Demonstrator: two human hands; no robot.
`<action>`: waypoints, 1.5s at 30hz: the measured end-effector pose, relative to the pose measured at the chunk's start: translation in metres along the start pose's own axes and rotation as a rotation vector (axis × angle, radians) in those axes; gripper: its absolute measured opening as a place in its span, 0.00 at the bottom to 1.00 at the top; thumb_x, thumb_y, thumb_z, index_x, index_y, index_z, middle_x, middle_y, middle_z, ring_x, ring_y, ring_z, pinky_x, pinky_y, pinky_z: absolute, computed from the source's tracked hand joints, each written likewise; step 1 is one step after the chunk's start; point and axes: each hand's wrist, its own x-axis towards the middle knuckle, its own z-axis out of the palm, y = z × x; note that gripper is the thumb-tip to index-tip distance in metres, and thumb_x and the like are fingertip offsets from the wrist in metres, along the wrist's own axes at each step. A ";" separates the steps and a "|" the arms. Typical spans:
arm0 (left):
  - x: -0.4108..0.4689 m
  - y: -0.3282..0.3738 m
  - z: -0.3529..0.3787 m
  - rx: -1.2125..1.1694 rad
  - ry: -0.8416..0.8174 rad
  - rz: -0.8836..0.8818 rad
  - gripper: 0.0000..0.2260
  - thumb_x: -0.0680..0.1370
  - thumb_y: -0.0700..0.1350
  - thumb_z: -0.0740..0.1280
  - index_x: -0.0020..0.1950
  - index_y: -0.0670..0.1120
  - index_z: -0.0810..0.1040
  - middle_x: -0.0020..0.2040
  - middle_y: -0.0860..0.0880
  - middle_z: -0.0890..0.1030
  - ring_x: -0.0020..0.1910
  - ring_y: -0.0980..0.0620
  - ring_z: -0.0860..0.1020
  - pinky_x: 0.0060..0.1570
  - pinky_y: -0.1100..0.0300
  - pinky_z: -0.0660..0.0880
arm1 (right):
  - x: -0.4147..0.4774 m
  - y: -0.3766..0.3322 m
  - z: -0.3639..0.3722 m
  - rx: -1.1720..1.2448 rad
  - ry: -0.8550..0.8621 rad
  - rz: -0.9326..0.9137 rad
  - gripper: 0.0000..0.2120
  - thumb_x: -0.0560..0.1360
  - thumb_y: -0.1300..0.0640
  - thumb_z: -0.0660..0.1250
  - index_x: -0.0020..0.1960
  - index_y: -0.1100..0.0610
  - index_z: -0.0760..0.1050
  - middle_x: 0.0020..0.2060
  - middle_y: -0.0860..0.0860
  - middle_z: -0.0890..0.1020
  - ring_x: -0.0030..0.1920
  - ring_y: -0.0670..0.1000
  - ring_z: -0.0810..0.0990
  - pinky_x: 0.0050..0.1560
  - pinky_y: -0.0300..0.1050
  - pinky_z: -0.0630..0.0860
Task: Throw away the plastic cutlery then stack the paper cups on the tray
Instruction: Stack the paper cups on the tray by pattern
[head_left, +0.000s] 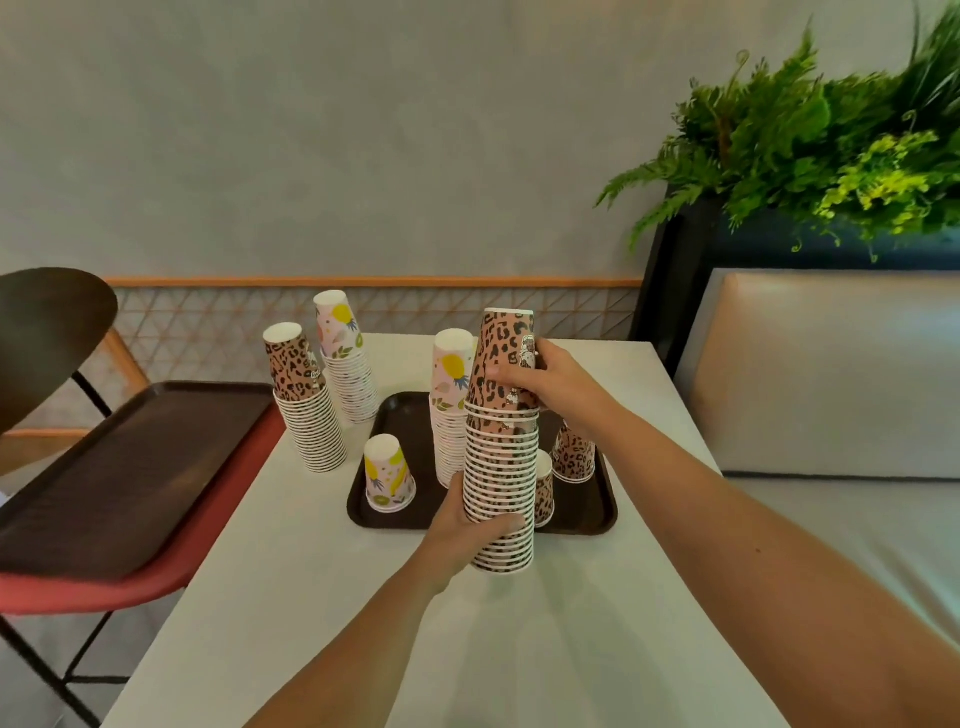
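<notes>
I hold a tall upside-down stack of leopard-print paper cups (501, 467) above the near edge of the dark tray (410, 410). My left hand (462, 525) grips its lower part. My right hand (545, 379) grips the top cup. On the tray stand a tall pineapple-print stack (451, 410), a short pineapple-print stack (388, 475), a short leopard stack (573, 454) and a small leopard cup (544, 491), partly hidden by the held stack. No cutlery is in sight.
On the white table (363, 597), left of the tray, stand a leopard stack (306, 402) and a pineapple stack (348, 358). A second dark tray (119, 478) lies on a red chair at the left. A beige bench (831, 374) and a planter (810, 135) are at the right.
</notes>
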 end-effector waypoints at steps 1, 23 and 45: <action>0.002 0.001 -0.001 -0.003 -0.006 0.001 0.32 0.68 0.42 0.76 0.64 0.58 0.63 0.58 0.58 0.75 0.55 0.63 0.74 0.52 0.65 0.70 | 0.001 -0.003 0.000 0.016 0.010 -0.006 0.22 0.69 0.53 0.74 0.61 0.53 0.71 0.55 0.51 0.81 0.53 0.51 0.81 0.58 0.51 0.78; 0.019 0.007 -0.002 -0.009 -0.014 0.059 0.46 0.55 0.55 0.78 0.70 0.54 0.62 0.63 0.53 0.74 0.62 0.53 0.73 0.59 0.57 0.72 | 0.027 -0.016 -0.070 0.273 0.553 -0.130 0.23 0.72 0.58 0.71 0.64 0.59 0.67 0.56 0.53 0.79 0.53 0.52 0.81 0.47 0.46 0.80; 0.042 0.047 0.032 -0.116 0.238 0.095 0.31 0.70 0.38 0.74 0.65 0.57 0.63 0.58 0.57 0.77 0.57 0.60 0.75 0.56 0.59 0.72 | 0.074 0.162 -0.075 -0.147 0.355 0.108 0.38 0.65 0.59 0.77 0.68 0.57 0.60 0.64 0.57 0.72 0.65 0.58 0.71 0.65 0.57 0.70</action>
